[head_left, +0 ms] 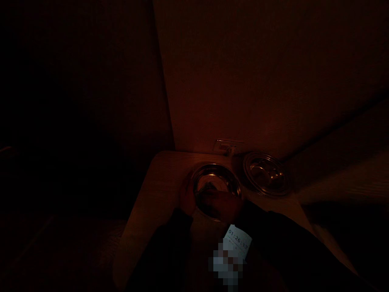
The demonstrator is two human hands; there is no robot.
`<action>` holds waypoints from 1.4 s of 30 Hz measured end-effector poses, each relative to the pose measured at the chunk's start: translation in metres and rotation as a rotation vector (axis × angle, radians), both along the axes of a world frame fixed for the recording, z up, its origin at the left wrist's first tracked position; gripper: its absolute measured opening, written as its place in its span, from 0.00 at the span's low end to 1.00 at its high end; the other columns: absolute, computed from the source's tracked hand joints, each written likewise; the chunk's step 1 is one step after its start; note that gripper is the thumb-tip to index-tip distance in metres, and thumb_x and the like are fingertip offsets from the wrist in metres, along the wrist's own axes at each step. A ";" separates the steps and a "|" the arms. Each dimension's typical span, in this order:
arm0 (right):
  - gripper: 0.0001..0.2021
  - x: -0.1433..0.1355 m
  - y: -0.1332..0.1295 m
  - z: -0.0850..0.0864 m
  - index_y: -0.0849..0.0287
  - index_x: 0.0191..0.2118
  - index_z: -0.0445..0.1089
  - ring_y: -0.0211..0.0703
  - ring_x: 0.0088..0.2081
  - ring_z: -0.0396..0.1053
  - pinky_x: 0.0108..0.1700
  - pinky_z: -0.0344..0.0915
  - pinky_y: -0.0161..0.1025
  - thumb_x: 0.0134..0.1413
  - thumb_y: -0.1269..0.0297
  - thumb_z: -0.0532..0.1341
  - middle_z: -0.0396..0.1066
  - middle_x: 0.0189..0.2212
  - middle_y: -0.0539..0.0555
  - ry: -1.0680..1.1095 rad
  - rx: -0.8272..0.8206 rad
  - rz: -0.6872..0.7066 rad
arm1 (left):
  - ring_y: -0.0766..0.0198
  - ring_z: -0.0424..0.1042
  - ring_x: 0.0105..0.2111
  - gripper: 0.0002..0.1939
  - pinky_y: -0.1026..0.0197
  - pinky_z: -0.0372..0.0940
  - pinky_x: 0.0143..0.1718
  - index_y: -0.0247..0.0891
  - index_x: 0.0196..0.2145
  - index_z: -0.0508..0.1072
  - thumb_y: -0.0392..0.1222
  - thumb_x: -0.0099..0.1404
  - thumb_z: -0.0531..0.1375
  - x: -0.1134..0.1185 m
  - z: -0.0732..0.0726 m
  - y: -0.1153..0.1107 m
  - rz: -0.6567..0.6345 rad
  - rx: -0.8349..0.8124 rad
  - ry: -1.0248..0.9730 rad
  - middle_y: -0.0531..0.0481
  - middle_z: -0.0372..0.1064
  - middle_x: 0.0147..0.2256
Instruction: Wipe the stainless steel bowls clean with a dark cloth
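A round shiny metal bowl or dish stands on a wooden table in very dim light. My left hand is at the left rim of the dish, its fingers lost in the dark. Over the dish's lower part reaches my right hand, with its fingers down inside near a small dark item that I cannot make out. Whether the right fingers grip that item is hidden.
Right of the dish, a second round metal vessel holds shiny round shapes. A socket plate is on the wall behind. A lit screen showing digits, partly pixelated, is below my right wrist.
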State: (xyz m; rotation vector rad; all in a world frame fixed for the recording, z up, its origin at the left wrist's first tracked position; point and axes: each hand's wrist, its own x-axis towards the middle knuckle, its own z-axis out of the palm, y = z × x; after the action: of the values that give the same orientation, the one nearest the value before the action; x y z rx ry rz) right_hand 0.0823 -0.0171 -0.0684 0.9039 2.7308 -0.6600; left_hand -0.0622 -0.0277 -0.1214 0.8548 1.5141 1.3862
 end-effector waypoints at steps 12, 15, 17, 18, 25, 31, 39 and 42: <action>0.21 -0.008 0.025 -0.004 0.60 0.58 0.66 0.54 0.62 0.60 0.57 0.64 0.51 0.59 0.68 0.57 0.64 0.60 0.63 -0.030 0.090 -0.147 | 0.58 0.67 0.57 0.20 0.55 0.58 0.62 0.35 0.50 0.74 0.40 0.65 0.51 -0.004 -0.004 0.002 -0.032 0.004 0.003 0.44 0.70 0.55; 0.21 0.000 0.032 -0.003 0.58 0.59 0.65 0.53 0.60 0.63 0.53 0.68 0.49 0.61 0.65 0.56 0.65 0.60 0.61 -0.037 0.101 -0.191 | 0.57 0.68 0.57 0.20 0.55 0.59 0.61 0.34 0.50 0.74 0.40 0.65 0.51 -0.003 -0.002 0.002 -0.036 0.006 0.016 0.42 0.70 0.55; 0.20 0.001 0.033 -0.004 0.58 0.58 0.65 0.52 0.60 0.63 0.53 0.68 0.47 0.62 0.65 0.55 0.66 0.59 0.60 -0.031 0.109 -0.209 | 0.57 0.68 0.56 0.20 0.55 0.59 0.61 0.35 0.50 0.74 0.40 0.66 0.51 -0.003 -0.003 0.002 -0.035 0.005 0.009 0.43 0.70 0.55; 0.19 0.001 0.033 -0.005 0.58 0.58 0.66 0.52 0.60 0.63 0.54 0.67 0.48 0.62 0.65 0.55 0.66 0.59 0.60 -0.026 0.112 -0.212 | 0.57 0.68 0.56 0.20 0.55 0.59 0.61 0.35 0.51 0.74 0.41 0.66 0.51 -0.002 -0.004 0.002 -0.036 0.007 0.007 0.43 0.70 0.55; 0.24 -0.008 0.018 -0.011 0.62 0.59 0.65 0.52 0.65 0.55 0.60 0.60 0.52 0.56 0.71 0.58 0.61 0.63 0.62 0.013 0.078 -0.119 | 0.56 0.66 0.58 0.21 0.54 0.56 0.62 0.34 0.53 0.72 0.42 0.66 0.50 -0.002 -0.008 0.003 -0.029 0.024 0.032 0.42 0.68 0.57; 0.21 0.000 0.005 -0.004 0.58 0.54 0.70 0.51 0.56 0.67 0.51 0.69 0.46 0.53 0.70 0.60 0.69 0.57 0.59 0.004 0.005 -0.015 | 0.55 0.66 0.58 0.20 0.53 0.56 0.62 0.33 0.51 0.72 0.42 0.66 0.51 -0.001 -0.002 0.001 0.004 -0.004 0.014 0.40 0.69 0.56; 0.21 -0.004 -0.001 -0.005 0.59 0.55 0.69 0.51 0.57 0.65 0.52 0.68 0.45 0.54 0.70 0.59 0.69 0.56 0.60 -0.004 0.022 -0.044 | 0.55 0.67 0.58 0.19 0.54 0.56 0.62 0.36 0.49 0.74 0.42 0.65 0.52 -0.001 -0.001 0.003 -0.010 -0.008 -0.002 0.43 0.70 0.55; 0.21 -0.012 0.001 -0.006 0.61 0.56 0.68 0.51 0.60 0.62 0.54 0.66 0.46 0.56 0.71 0.56 0.66 0.58 0.60 0.000 0.053 -0.103 | 0.56 0.67 0.58 0.20 0.54 0.56 0.63 0.35 0.51 0.73 0.42 0.65 0.50 -0.002 -0.004 0.003 -0.047 0.024 0.006 0.42 0.69 0.56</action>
State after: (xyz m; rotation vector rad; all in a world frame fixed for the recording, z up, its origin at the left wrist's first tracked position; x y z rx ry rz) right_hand 0.0703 -0.0159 -0.0743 1.0627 2.7291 -0.6081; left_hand -0.0644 -0.0250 -0.1253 0.9037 1.4758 1.3712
